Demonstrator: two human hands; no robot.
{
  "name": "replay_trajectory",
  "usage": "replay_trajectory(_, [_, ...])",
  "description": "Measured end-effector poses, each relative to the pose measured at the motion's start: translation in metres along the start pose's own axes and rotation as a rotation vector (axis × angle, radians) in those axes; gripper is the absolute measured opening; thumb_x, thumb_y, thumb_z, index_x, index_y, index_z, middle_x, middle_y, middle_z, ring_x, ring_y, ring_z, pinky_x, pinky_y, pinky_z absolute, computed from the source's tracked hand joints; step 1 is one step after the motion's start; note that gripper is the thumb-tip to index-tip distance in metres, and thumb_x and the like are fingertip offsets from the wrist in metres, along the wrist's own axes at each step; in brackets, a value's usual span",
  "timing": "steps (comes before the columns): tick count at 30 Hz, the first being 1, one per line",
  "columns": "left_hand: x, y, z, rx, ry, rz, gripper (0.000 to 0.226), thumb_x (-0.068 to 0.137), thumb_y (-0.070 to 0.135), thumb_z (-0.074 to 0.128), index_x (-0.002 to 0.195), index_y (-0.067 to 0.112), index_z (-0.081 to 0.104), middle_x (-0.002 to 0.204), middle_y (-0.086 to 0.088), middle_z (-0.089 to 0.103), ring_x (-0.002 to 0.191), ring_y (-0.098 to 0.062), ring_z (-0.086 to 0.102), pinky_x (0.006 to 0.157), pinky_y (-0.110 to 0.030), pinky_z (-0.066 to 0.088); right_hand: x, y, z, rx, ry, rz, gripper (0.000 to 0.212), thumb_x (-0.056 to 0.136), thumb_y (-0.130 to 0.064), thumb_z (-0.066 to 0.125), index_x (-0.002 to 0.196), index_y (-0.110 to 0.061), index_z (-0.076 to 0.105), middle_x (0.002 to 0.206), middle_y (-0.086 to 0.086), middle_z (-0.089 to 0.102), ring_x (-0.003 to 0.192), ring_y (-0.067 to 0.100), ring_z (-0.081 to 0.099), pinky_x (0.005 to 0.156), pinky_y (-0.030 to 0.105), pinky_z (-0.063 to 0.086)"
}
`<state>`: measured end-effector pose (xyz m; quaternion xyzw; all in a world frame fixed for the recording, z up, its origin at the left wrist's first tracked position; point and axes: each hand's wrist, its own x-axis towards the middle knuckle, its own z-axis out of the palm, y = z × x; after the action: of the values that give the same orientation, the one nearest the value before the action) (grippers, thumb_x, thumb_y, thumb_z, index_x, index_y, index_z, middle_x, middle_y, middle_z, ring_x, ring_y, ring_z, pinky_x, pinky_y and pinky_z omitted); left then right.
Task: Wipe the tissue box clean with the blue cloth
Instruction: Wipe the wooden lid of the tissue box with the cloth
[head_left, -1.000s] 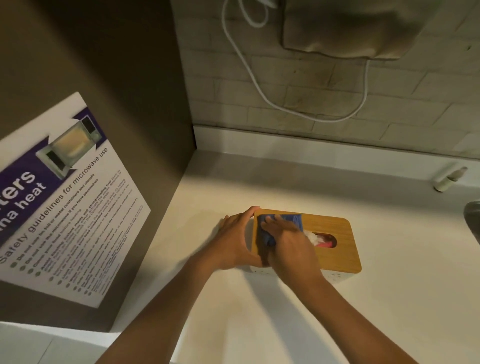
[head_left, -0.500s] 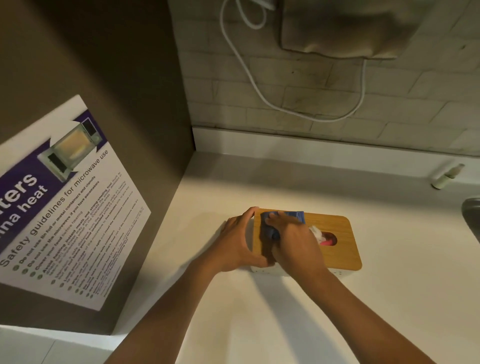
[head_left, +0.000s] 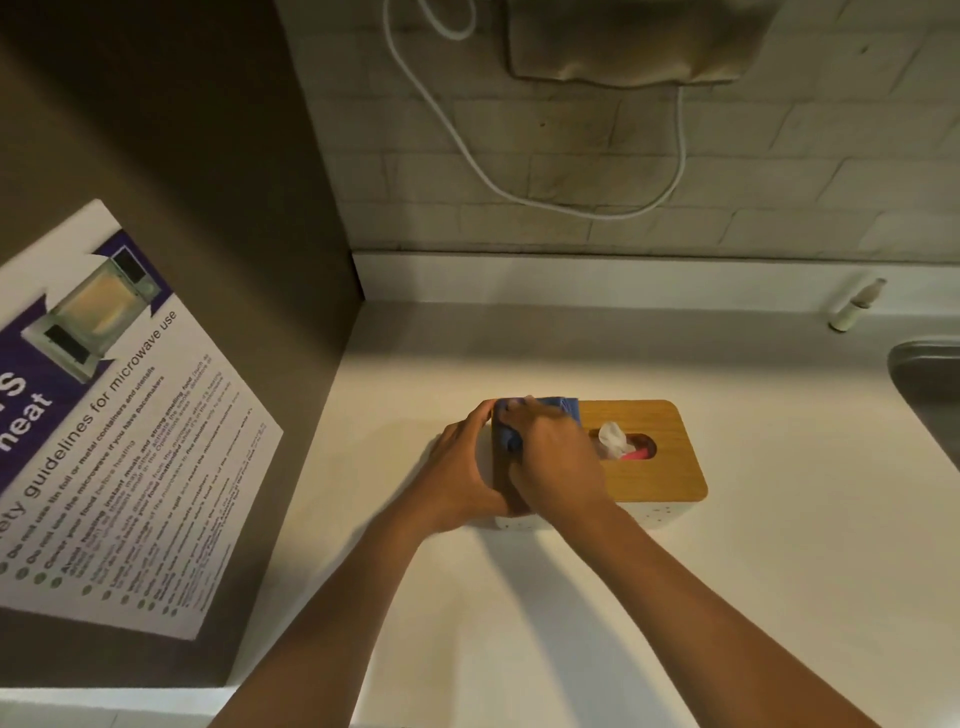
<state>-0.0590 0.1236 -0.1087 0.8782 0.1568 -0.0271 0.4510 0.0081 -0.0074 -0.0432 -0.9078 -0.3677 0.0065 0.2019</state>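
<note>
Shared kitchenette: microwave safety poster (head_left: 104, 415), sink (head_left: 930, 389), tiled wall (head_left: 571, 156).

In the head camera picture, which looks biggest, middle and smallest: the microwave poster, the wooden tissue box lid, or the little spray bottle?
1. Purple-and-white microwave safety poster, though it sits nearer the camera.
2. Rounded wooden tissue box lid.
3. Small pale spray bottle, farthest back.

single head-worn wide-angle view, looking steeply down and forward, close over white counter (head_left: 597, 597), both forearms entering from bottom edge, tiled wall (head_left: 779, 182) across top
</note>
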Motion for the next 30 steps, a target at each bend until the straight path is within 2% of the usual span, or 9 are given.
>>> replay_trajectory(4, [0.003,-0.004,-0.003,0.006,-0.021,0.033,0.13,0.05,0.066,0.082,0.155,0.055,0.007,0.16,0.008,0.034,0.149,-0.022,0.033,0.12,-0.048,0.035,-0.015,-0.01,0.009,0.019,-0.003,0.005,0.027,0.087,-0.007,0.056,0.111,-0.017,0.064,0.106,0.002,0.063,0.091,0.02,0.061,0.069,0.027,0.051])
replay_trajectory(7, [0.006,-0.003,-0.004,0.0,-0.047,0.056,0.122,0.056,0.069,0.071,0.158,0.05,0.009,0.162,0.005,0.032,0.149,-0.022,0.032,0.122,-0.051,0.031,-0.024,-0.012,0.011,0.02,0.007,0.007,0.028,0.085,-0.007,0.059,0.11,-0.017,0.066,0.106,0.002,0.064,0.093,0.02,0.06,0.066,0.024,0.044])
replay_trajectory(10, [0.009,-0.005,-0.01,0.051,-0.099,0.083,0.132,0.05,0.071,0.078,0.161,0.043,0.011,0.165,0.008,0.028,0.151,-0.02,0.03,0.123,-0.05,0.031,-0.019,-0.016,0.01,-0.004,-0.007,0.051,0.027,0.086,-0.008,0.057,0.109,-0.017,0.066,0.106,0.001,0.065,0.091,0.019,0.059,0.062,0.02,0.037])
replay_trajectory(13, [0.011,-0.011,-0.016,0.14,-0.136,0.123,0.144,0.043,0.078,0.083,0.16,0.047,0.005,0.166,0.013,0.025,0.151,-0.015,0.028,0.123,-0.044,0.03,-0.023,-0.019,0.007,0.008,0.014,0.065,0.027,0.085,-0.005,0.056,0.105,-0.017,0.068,0.104,0.002,0.065,0.089,0.021,0.059,0.06,0.021,0.034])
replay_trajectory(17, [0.015,-0.02,-0.017,0.224,-0.059,0.22,0.139,0.044,0.082,0.077,0.16,0.038,0.015,0.165,0.011,0.027,0.15,-0.014,0.025,0.126,-0.042,0.022,-0.024,-0.026,0.007,0.016,0.051,0.114,0.027,0.083,-0.005,0.055,0.103,-0.017,0.069,0.102,0.002,0.065,0.091,0.023,0.059,0.059,0.024,0.033])
replay_trajectory(20, [0.013,-0.018,-0.013,0.155,-0.057,0.229,0.135,0.049,0.077,0.074,0.162,0.031,0.016,0.165,0.007,0.029,0.149,-0.016,0.029,0.122,-0.034,0.023,-0.025,-0.03,0.01,0.01,0.078,0.14,0.025,0.083,-0.005,0.053,0.099,-0.016,0.069,0.099,0.003,0.065,0.09,0.023,0.058,0.062,0.023,0.03])
replay_trajectory(23, [0.013,-0.015,-0.011,0.168,-0.066,0.265,0.141,0.049,0.074,0.074,0.164,0.021,0.013,0.165,0.001,0.028,0.149,-0.019,0.03,0.123,-0.037,0.025,-0.027,-0.032,0.01,0.026,0.076,0.135,0.025,0.085,-0.009,0.052,0.103,-0.016,0.069,0.101,0.004,0.066,0.089,0.022,0.058,0.063,0.022,0.031])
replay_trajectory(26, [0.012,-0.011,-0.013,0.156,-0.033,0.282,0.132,0.051,0.064,0.078,0.161,0.015,0.024,0.161,-0.003,0.035,0.147,-0.024,0.037,0.122,-0.042,0.03,-0.03,-0.035,0.008,0.014,0.086,0.132,0.026,0.087,-0.011,0.054,0.108,-0.017,0.068,0.105,0.002,0.066,0.092,0.023,0.059,0.063,0.024,0.039])
replay_trajectory(30, [0.005,-0.007,-0.009,0.12,0.01,0.27,0.126,0.053,0.06,0.083,0.159,0.029,0.022,0.157,0.009,0.038,0.141,-0.016,0.04,0.118,-0.04,0.037,-0.059,-0.026,0.006,0.0,0.039,0.131,0.034,0.079,-0.002,0.059,0.105,-0.022,0.067,0.105,-0.003,0.064,0.097,0.02,0.057,0.061,0.029,0.051])
